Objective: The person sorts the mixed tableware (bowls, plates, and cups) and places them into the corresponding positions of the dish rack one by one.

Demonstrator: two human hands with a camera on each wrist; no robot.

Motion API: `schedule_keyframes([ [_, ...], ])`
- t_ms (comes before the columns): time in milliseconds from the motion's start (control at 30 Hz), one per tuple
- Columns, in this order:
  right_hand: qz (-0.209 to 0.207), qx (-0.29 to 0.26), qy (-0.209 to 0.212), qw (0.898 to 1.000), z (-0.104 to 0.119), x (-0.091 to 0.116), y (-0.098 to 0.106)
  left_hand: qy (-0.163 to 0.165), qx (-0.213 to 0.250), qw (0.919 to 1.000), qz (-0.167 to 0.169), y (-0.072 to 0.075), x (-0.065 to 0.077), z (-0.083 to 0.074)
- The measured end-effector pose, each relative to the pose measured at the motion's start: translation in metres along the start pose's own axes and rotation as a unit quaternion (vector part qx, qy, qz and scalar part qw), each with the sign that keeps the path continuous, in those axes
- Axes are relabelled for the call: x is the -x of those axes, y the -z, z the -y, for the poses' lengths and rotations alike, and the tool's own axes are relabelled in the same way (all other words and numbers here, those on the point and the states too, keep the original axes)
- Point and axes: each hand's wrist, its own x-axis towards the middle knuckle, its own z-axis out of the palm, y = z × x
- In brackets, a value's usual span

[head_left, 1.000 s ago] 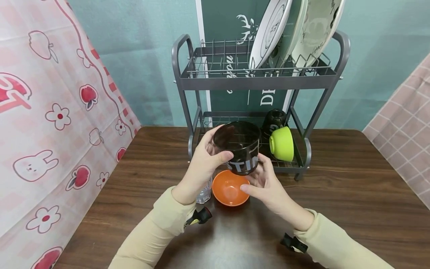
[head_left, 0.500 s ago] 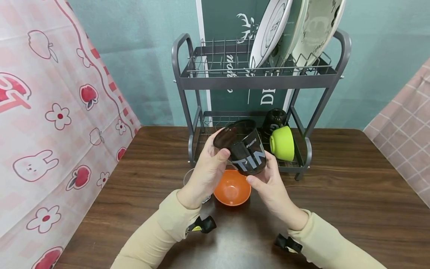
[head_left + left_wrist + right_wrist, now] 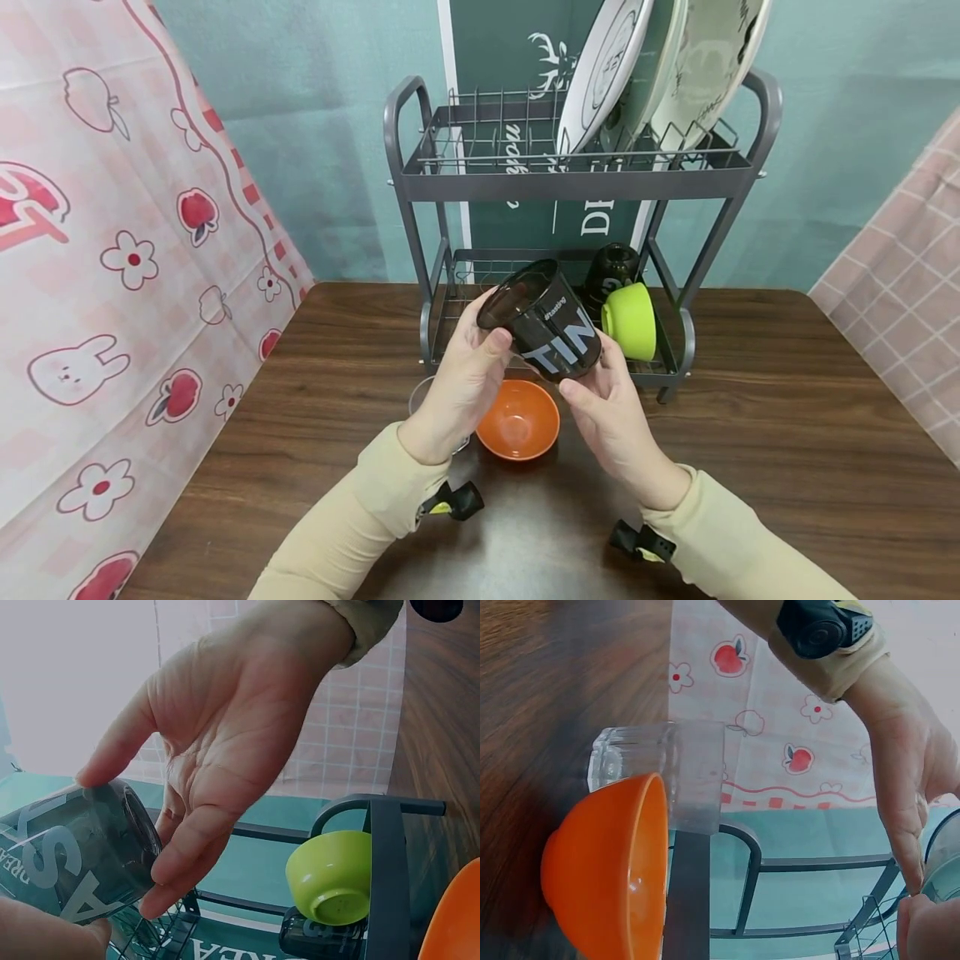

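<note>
A dark see-through glass cup [image 3: 555, 329] with pale lettering is held up in front of the rack's lower tier, tilted with its mouth toward the upper left. My left hand [image 3: 459, 385] grips it near the rim, thumb on the near side. At the base end, my right hand [image 3: 621, 417] holds it between thumb and fingers; the left wrist view shows this right hand [image 3: 225, 742] at the cup's bottom [image 3: 135, 832]. An orange bowl [image 3: 519, 425] stands upright on the table below. Beside it is a clear glass [image 3: 694, 772], mostly hidden behind my left hand in the head view.
A two-tier grey dish rack [image 3: 577, 185] stands at the back. Plates [image 3: 606, 75] lean upright in its top tier. On the lower tier, to the right, are a lime green bowl [image 3: 632, 321] on its side and another dark cup [image 3: 613, 268]. Printed cloth [image 3: 127, 333] hangs at left.
The dark cup has tipped from nearly upright, its base swinging right and upward, so more lettering shows. My right hand has moved up and taken a closer hold on the base.
</note>
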Motion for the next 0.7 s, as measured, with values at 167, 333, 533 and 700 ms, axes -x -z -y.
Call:
schedule_keyframes([
  [167, 0.000, -0.038, 0.002, 0.999, 0.001, -0.001, 0.000, 0.003, 0.000, 1.0000, 0.001, 0.001, 0.000, 0.001],
  [333, -0.006, -0.043, 0.014, 0.999, 0.005, -0.004, 0.001, -0.007, -0.004, 0.9999, 0.014, 0.003, -0.002, 0.000],
  [533, -0.024, -0.024, 0.042, 0.999, 0.011, -0.010, 0.007, -0.055, -0.022, 0.9981, 0.016, 0.011, -0.007, -0.002],
  [700, -0.035, -0.003, 0.047, 0.998, 0.015, -0.015, 0.017, -0.117, -0.052, 0.9916, -0.018, 0.025, -0.012, -0.010],
])
